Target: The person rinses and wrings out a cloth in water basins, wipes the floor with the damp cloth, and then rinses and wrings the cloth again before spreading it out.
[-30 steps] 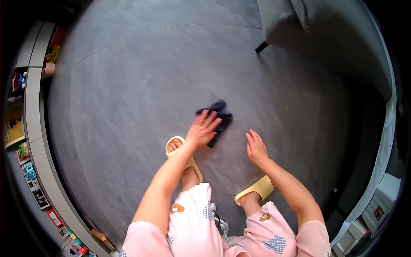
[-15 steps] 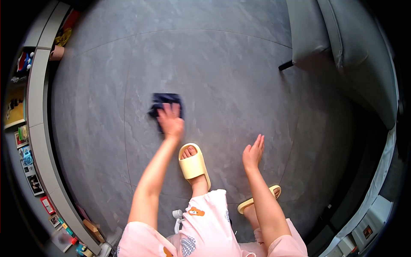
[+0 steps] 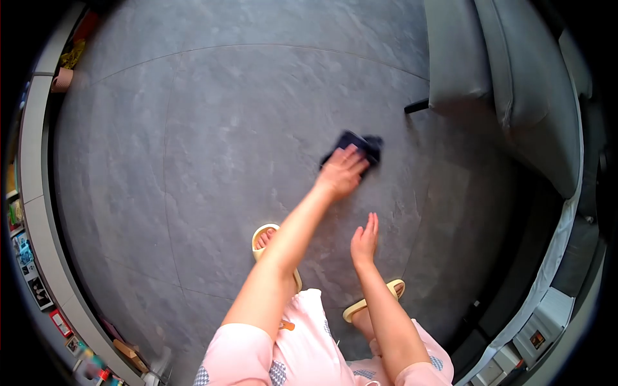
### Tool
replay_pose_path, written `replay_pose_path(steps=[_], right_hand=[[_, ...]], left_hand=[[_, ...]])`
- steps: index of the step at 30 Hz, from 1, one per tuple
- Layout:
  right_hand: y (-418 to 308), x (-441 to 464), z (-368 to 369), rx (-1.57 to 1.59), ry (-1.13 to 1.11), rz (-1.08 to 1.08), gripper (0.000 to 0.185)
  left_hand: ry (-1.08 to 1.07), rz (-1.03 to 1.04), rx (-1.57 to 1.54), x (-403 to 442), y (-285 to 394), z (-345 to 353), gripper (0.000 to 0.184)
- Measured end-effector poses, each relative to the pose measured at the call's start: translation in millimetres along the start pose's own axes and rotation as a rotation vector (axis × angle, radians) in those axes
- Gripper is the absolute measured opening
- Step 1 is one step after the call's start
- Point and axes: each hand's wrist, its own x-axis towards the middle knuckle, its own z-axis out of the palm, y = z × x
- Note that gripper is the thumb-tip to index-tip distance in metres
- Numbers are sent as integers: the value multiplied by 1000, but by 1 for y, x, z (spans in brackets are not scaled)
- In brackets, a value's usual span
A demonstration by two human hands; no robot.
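A dark navy cloth (image 3: 370,147) lies bunched on the grey floor (image 3: 244,128), a little above the middle of the view. On top of it rests my left hand (image 3: 343,172), palm down with fingers spread, pressing its lower left part. My right hand (image 3: 365,241) is lower and further right, with nothing in it; its fingers point upward and are extended, and the thumb is slightly apart. Part of the cloth is hidden under my left fingers, and its edges are blurred.
Yellow slippers (image 3: 260,248) are on my feet, one partly behind my left arm. A grey sofa (image 3: 460,64) with a black leg (image 3: 416,106) stands at upper right. A long low cabinet (image 3: 38,148) with small items runs along the left edge.
My left hand and the cloth swept left, then back right to a spot nearer the sofa. My right hand stays raised near my right knee, shifting slightly. The view has shifted too.
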Motion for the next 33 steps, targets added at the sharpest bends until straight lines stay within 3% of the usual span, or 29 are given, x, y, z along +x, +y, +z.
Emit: replay_pose_path(steps=[3,7,9,10,12,14,15,16,18,20,21,24,28,32,33], right_hand=[[-23,12,7,-54,-99,-133,51],[-44,21,16,-94,-182,-179,52],[-52,18,16,-113,-213,-208,52],[-55,16,16,-124,-224,-214,52],[-60,11,17,-131,-230,-254,52],[-65,8,23,-152,-238,-270,53],[-65,6,28,-172,-247,-264,52],[-66,4,33,-190,-258,-259,52],[-75,3,41,-229,-275,-238,50],[-82,-1,51,-233,-279,-253,50],[-86,-4,54,-245,-284,-276,50],[-101,-6,61,-269,-287,-344,51],[-114,-14,68,-281,-292,-384,50],[-134,-19,65,-289,-280,-409,50],[-135,-18,65,-291,-266,-436,50]], left_hand=[[-90,-309,368,-17,-83,-52,45],[-134,-713,610,-90,-196,-142,51],[-55,-896,696,-134,-243,-169,52],[78,-967,689,-145,-252,-179,52],[91,-1140,732,-136,-251,-171,51],[64,-1011,664,-112,-217,-153,54],[254,-610,595,-124,-224,-114,54],[138,-624,608,-104,-172,-109,52],[-91,-378,512,-89,-100,-95,49],[-109,-219,34,-108,-57,-85,51],[-149,-180,-20,-123,-45,-90,52],[-86,-318,193,-207,-52,-109,51],[-222,-787,332,-313,-111,-191,54],[60,-1128,499,-389,-165,-236,55],[33,-1182,511,-387,-162,-238,55]])
